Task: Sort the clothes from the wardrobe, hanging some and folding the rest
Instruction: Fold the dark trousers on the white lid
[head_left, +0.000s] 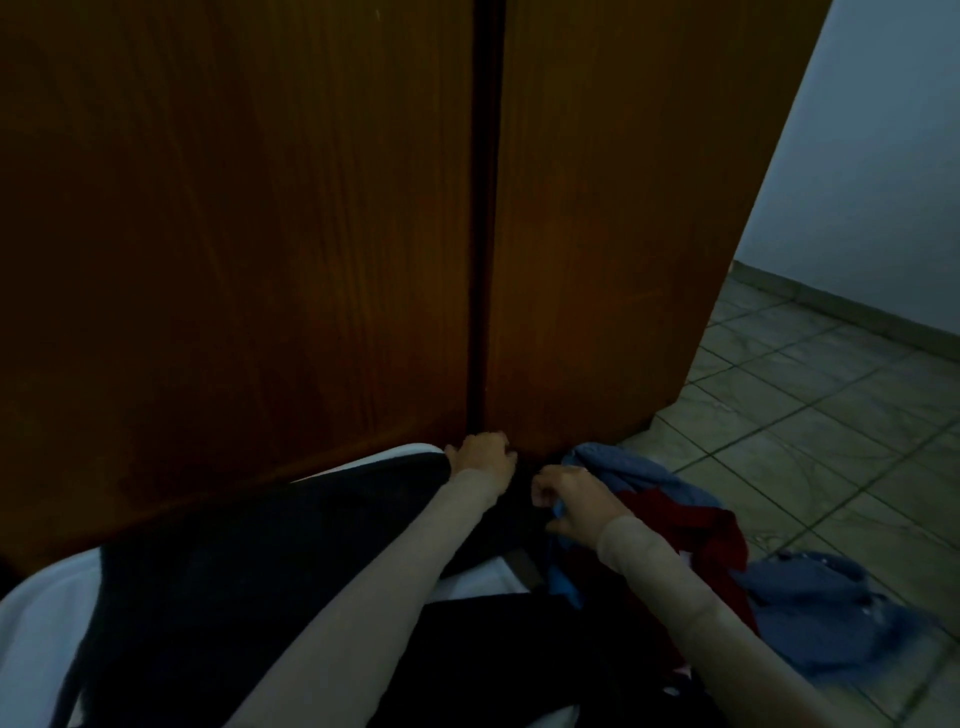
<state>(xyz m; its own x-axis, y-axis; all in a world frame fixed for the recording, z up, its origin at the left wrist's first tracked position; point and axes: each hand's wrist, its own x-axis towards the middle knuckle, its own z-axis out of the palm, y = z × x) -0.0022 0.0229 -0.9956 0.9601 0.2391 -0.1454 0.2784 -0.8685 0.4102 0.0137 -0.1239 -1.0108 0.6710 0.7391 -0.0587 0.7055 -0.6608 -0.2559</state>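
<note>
Two hands reach out in front of you, close together but not touching. Your left hand (480, 457) has curled fingers that press down on a dark garment (249, 587), soft and flat, right at the foot of the wooden wardrobe (260, 234). The wardrobe is smooth brown wood with long grain lines, and a thin dark gap runs straight up from your left hand. Your right hand (569, 501) is curled too, and it pinches a soft blue cloth (628, 470) that lies bunched just past its fingers. A red cloth (691, 530) sits crumpled right beside your right wrist. Another blue cloth (815, 613), lumpy and rumpled, lies on the tiled floor (810, 415) further to the right of that hand. Under your left arm the dark garment spreads over something white and smooth (36, 639).
</note>
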